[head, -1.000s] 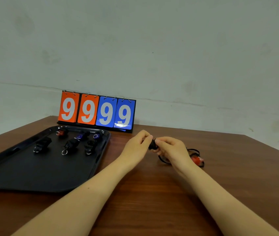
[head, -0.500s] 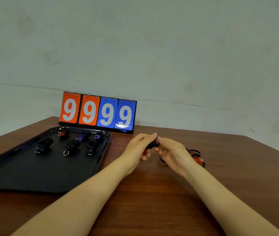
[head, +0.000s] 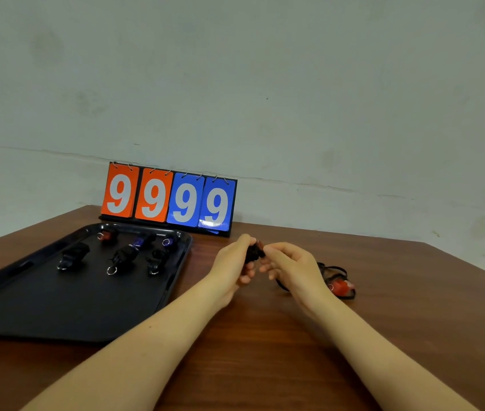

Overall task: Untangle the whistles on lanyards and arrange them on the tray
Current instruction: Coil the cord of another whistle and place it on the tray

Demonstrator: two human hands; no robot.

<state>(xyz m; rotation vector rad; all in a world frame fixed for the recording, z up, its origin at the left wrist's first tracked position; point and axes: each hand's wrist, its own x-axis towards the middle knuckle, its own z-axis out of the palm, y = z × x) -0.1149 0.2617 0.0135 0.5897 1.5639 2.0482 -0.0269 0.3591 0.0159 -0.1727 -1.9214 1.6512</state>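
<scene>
Both hands pinched together on dark whistle; risk of dragging red whistle off desk via snagged lanyard.

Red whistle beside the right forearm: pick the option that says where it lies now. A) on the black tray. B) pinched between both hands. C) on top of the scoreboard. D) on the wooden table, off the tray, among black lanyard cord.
D: the red whistle lies on the bare wooden table with black lanyard cord looped round it, right of the right hand and far from the black tray.
</scene>
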